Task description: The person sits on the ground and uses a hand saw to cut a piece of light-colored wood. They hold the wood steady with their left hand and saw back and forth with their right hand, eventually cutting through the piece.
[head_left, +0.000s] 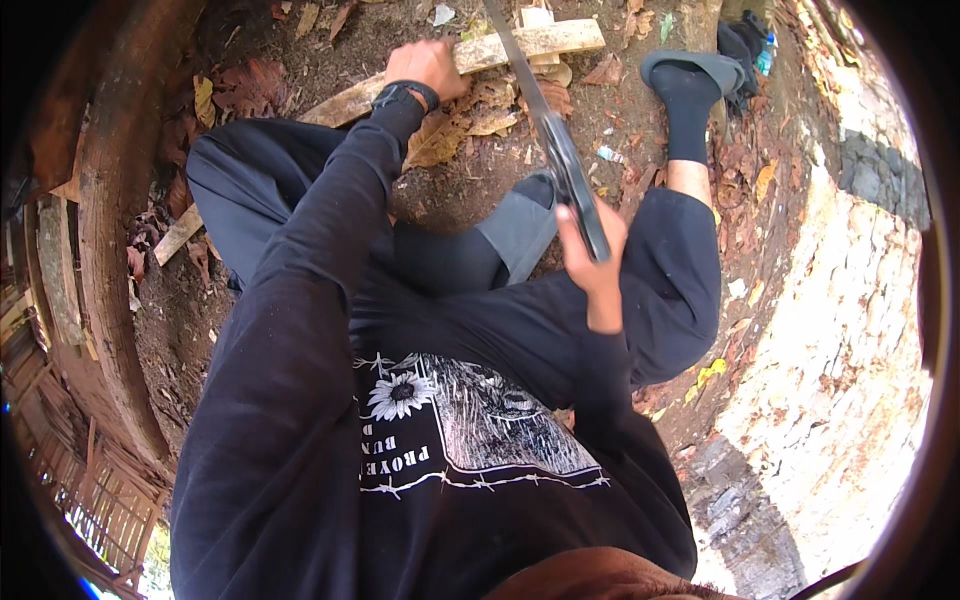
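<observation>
My left hand (428, 68) is closed round a long, pale wooden strip (535, 42), which lies slantwise near the ground at the top of the view. In my right hand (597, 252) is the dark handle of a long, narrow-bladed cutting tool (525, 75). Its grey blade runs up and away, passing over the strip to the right of my left hand. The blade is blurred and its edge does not show clearly, so I cannot tell whether it is a saw or a machete. Beneath the strip's far end are short wood pieces (537, 17).
My bent legs frame the work, with grey sandals (517, 232) on my feet. Dry leaves (437, 140) litter the dirt. A wooden pole (108, 250) and bamboo slats (105, 500) stand at left. A dark bundle (741, 45) and a plastic bottle (767, 54) lie beyond my right foot.
</observation>
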{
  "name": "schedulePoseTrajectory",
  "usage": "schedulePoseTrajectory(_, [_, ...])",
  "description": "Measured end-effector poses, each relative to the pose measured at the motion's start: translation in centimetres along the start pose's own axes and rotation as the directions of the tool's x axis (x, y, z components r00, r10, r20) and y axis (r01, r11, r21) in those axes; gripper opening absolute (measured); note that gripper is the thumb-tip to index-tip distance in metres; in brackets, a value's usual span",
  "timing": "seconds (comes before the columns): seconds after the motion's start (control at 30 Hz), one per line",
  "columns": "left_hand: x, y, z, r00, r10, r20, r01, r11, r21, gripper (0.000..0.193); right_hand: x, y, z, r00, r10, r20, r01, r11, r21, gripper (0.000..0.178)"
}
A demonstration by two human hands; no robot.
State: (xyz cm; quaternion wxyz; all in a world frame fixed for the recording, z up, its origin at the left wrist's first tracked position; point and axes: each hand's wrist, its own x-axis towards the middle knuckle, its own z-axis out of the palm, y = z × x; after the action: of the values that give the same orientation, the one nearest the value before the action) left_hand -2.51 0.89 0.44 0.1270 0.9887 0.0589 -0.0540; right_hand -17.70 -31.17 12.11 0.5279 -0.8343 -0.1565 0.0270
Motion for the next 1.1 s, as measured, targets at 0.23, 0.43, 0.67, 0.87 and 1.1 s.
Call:
schedulePoseTrajectory(0.23, [1.0, -0.2, -3.3, 0.996, -0.08, 0.047, 0.08, 0.997, -0.009, 0.054, 2.8, 0.7, 1.6, 0.999, -0.035, -0.015, 0.035, 0.999, -0.003, 0.02])
schedulePoseTrajectory(0.43, [0.7, -1.1, -2.8, 0.997, -0.06, 0.044, 0.063, 0.996, -0.066, 0.051, -5.8, -2.6, -4.2, 0.997, 0.077, 0.028, -0.073, 0.989, -0.125, 0.011])
schedulePoseTrajectory(0.67, [1.4, -0.6, -3.3, 1.0, -0.026, -0.002, 0.025, 0.997, -0.077, 0.049, 6.1, 2.8, 2.2, 0.993, 0.109, 0.037, -0.114, 0.98, 0.16, 0.017])
schedulePoseTrajectory(0.87, [1.7, -1.0, -3.2, 0.999, -0.045, 0.007, 0.045, 0.996, -0.076, 0.053, 3.1, -0.5, 1.3, 0.998, 0.033, 0.057, -0.03, 0.998, -0.046, 0.017])
schedulePoseTrajectory(1.1, [1.0, -1.5, -2.0, 0.998, -0.053, -0.031, 0.051, 0.998, -0.043, 0.054, -6.1, -3.3, -6.0, 0.976, 0.195, 0.093, -0.172, 0.963, -0.208, 0.028])
